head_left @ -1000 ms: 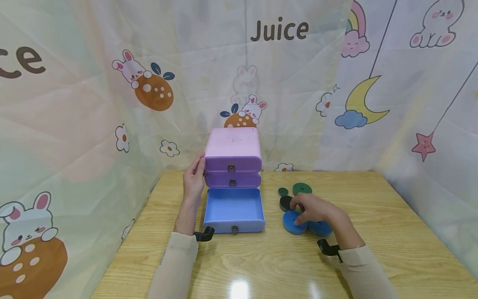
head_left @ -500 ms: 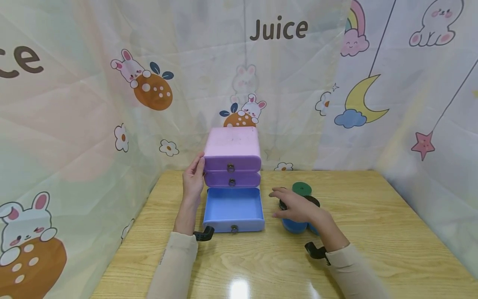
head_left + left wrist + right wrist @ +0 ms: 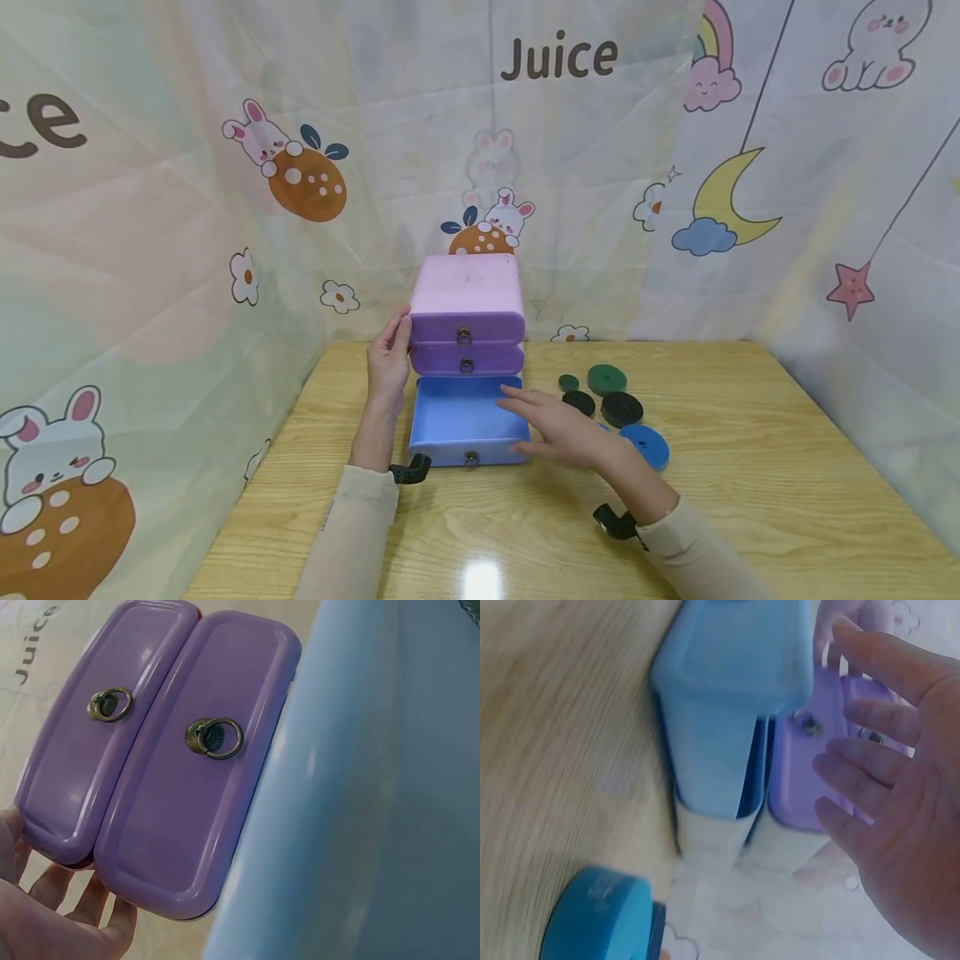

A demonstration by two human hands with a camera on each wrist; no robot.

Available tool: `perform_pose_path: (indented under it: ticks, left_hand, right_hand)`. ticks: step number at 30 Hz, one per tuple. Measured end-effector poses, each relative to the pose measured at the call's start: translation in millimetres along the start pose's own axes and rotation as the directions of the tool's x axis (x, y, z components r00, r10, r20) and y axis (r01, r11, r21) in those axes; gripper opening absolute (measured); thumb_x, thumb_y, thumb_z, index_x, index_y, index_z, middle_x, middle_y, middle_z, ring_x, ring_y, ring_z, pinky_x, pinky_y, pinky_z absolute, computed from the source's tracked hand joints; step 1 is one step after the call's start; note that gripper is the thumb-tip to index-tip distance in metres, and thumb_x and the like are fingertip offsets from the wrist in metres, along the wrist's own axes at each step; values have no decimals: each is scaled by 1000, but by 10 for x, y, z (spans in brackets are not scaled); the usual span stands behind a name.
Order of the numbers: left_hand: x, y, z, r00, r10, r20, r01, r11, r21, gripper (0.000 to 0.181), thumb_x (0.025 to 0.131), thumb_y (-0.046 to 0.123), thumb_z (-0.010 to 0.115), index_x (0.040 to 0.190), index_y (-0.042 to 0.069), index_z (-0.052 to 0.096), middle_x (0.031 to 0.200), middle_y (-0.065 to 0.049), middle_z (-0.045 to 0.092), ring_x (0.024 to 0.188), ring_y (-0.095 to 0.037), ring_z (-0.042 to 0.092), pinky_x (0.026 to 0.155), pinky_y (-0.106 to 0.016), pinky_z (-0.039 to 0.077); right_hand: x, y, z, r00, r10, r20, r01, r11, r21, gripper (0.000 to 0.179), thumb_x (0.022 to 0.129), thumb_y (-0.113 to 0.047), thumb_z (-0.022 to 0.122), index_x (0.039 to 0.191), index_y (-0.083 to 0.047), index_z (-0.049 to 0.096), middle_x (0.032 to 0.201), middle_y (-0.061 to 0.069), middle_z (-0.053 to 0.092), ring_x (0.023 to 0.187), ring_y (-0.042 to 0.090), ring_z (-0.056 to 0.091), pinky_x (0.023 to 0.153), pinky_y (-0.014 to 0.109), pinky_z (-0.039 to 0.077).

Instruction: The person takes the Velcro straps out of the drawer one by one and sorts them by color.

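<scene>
A small drawer cabinet (image 3: 468, 283) stands at mid-table with a pink top and two closed purple drawers (image 3: 468, 327). Its blue bottom drawer (image 3: 465, 417) is pulled out. My left hand (image 3: 387, 357) rests against the cabinet's left side, thumb by the front edge and fingers along the side. My right hand (image 3: 558, 427), palm down with fingers spread, overlaps the blue drawer's right edge; nothing is in it. To its right lie round discs with centre holes: a small green disc (image 3: 568, 382), a larger green disc (image 3: 607, 380), two black discs (image 3: 622, 409) and a blue disc (image 3: 647, 447). Another blue disc is mostly hidden behind my right hand.
The wooden table (image 3: 480, 517) ends against a printed cloth backdrop (image 3: 375, 125) behind and at both sides. Ring pulls (image 3: 217, 739) hang on the drawer fronts. Each wrist carries a black camera mount (image 3: 615, 522).
My right hand has lifted off the discs and moved left to the open blue drawer, its fingers straightening. The left hand, cabinet and discs have stayed put.
</scene>
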State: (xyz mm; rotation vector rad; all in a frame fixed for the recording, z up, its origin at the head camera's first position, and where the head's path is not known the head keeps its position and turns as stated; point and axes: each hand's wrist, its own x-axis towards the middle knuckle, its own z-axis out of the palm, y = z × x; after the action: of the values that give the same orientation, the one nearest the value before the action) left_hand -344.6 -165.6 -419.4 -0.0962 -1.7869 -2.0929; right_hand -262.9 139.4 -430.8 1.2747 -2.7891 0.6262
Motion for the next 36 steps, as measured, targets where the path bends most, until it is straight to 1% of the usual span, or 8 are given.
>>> perform_pose_path:
  ticks: [11,15,19,22,25,30,32,36]
  left_hand:
    - [4,5,-9,1000,-4,8,4,1000,5,50,100,51,63,145,29,63,153,7,58,140,-13,55,119,-38,44]
    - [11,0,-9,1000,3,12,-3,1000,5,51,100,50,63,146,28,62,153,5,58,141,-14,55,119,-38,44]
    - [8,-2,-9,1000,7,14,-7,1000,3,52,100,50,63,147,26,61,153,5,58,141,-14,55,119,-38,44]
    - [3,-1,-7,1000,5,8,-5,1000,6,53,100,51,64,146,27,62,153,6,58,140,-14,56,119,-38,45]
    - [4,-5,-4,1000,6,4,-6,1000,4,54,99,52,64,146,26,62,152,6,59,139,-13,56,118,-37,45]
    - [9,-9,-3,1000,6,3,-6,1000,7,53,99,51,64,146,26,62,152,6,59,139,-13,56,118,-37,46]
    - [9,-8,-5,1000,4,5,-5,1000,9,53,99,52,64,146,27,62,152,6,59,139,-13,56,118,-37,46]
    - [1,4,-8,1000,-9,4,9,1000,10,52,99,53,64,145,29,63,151,6,59,138,-13,57,118,-38,46]
  right_hand:
    - [74,-209,92,993,-113,-16,112,991,-67,73,98,-38,74,160,-18,41,171,6,31,153,30,38,122,52,39]
    - [118,-246,143,986,-162,-29,159,983,-88,72,97,-35,76,158,-15,44,167,10,38,151,33,41,123,54,37]
    - [154,-289,196,981,-192,-34,186,974,-129,68,97,-36,76,156,-15,48,158,8,51,145,28,49,122,51,40]
    - [166,-335,219,980,-194,-36,186,970,-160,64,97,-38,76,152,-17,52,147,2,59,137,21,55,117,47,44]
    - [168,-381,223,980,-192,-43,182,968,-172,57,96,-40,75,145,-17,59,133,-1,64,121,16,60,106,41,50]
    - [184,-419,232,983,-184,-3,183,979,-88,37,99,-35,73,130,-16,69,110,-3,68,92,6,58,80,23,52]
    - [192,-419,250,984,-177,26,179,983,-51,33,100,-32,72,128,-15,70,108,-4,68,88,3,58,75,18,52]
    - [202,-417,303,985,-158,66,159,987,-21,34,101,-32,70,131,-14,69,112,-2,71,89,7,65,77,19,54]
